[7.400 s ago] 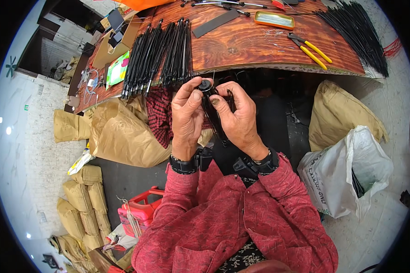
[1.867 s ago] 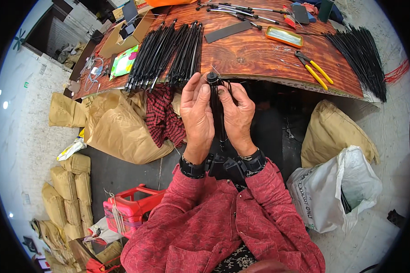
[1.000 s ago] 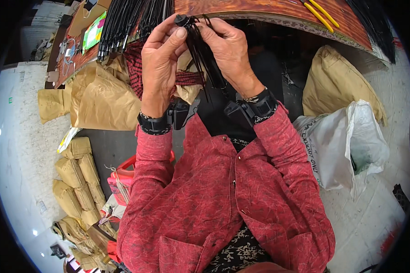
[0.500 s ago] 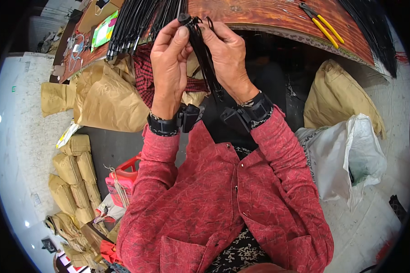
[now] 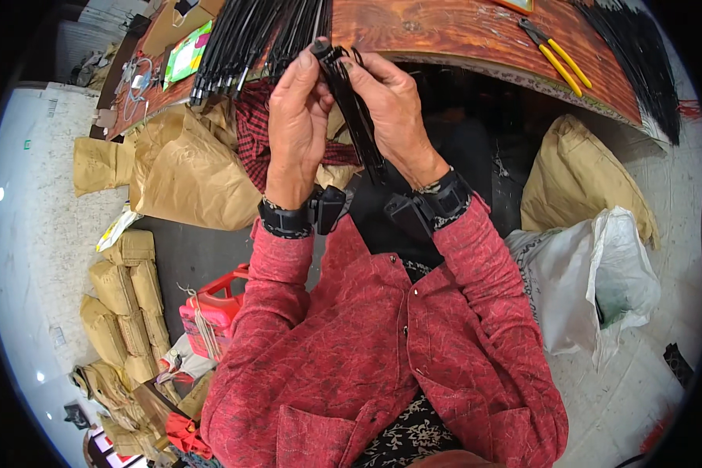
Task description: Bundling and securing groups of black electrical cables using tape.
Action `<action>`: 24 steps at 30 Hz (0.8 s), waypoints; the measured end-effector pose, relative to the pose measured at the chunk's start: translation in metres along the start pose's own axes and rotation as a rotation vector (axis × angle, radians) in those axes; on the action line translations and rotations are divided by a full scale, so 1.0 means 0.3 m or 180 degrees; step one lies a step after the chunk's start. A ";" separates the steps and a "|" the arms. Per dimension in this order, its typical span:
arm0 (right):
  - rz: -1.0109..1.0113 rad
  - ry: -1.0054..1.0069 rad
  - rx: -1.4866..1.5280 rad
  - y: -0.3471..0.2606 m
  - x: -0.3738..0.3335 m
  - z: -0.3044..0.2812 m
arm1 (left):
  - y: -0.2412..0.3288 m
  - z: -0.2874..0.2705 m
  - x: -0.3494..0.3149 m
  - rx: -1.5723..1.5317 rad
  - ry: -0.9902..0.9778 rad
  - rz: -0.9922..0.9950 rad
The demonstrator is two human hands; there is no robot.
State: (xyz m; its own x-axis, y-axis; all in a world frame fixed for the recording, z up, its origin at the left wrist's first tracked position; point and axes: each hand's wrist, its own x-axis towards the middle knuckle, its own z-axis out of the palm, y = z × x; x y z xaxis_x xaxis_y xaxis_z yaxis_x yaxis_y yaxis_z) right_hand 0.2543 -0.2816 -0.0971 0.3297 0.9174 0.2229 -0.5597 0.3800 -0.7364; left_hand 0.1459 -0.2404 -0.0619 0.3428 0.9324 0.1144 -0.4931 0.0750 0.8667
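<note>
A bundle of thin black rods (image 5: 359, 129), with a round dark cap at its upper end, hangs slanting down between my hands in front of the bench. Close around the capped end, the thumb and fingers of my left hand (image 5: 298, 121) are pinched together. My right hand (image 5: 398, 113) grips the upper part from the other side, its thumb pressed against the dark strands. A small black loop stands up beside the right fingertips. What lies under the curled fingers is hidden.
A reddish wooden bench (image 5: 437, 31) carries long black rods (image 5: 249, 43) at left, yellow-handled cutters (image 5: 558, 58), and more thin black strands (image 5: 639, 66) at right. Paper sacks (image 5: 195, 171), a white sack (image 5: 577, 281) and a red plastic container (image 5: 210, 312) stand below.
Both hands keep their hold on the bundle, with only slight finger shifts. The view has tilted a little, so the bench sits lower and an orange-edged object shows at the top.
</note>
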 end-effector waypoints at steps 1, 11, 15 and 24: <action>0.0024 -0.0009 -0.0029 0.006 0.004 -0.001 | -0.003 -0.010 -0.001 -0.0020 -0.0016 0.0002; -0.0050 -0.0423 -0.0113 0.025 0.013 -0.038 | -0.035 -0.032 0.006 -0.0063 0.0084 0.0244; -0.0212 -0.0444 -0.0361 0.015 0.009 -0.015 | -0.038 -0.046 0.008 -0.0146 0.0077 0.0345; -0.0644 -0.0236 -0.1159 0.006 -0.003 -0.006 | -0.011 -0.017 -0.011 -0.0133 0.0148 0.0124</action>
State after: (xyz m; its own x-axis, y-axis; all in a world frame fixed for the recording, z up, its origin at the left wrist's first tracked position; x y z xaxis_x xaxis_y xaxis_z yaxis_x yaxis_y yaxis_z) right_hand 0.2544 -0.2819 -0.0999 0.3424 0.8397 0.4216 -0.1798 0.4989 -0.8478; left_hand 0.1425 -0.2419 -0.0676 0.2856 0.9503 0.1241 -0.5387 0.0521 0.8409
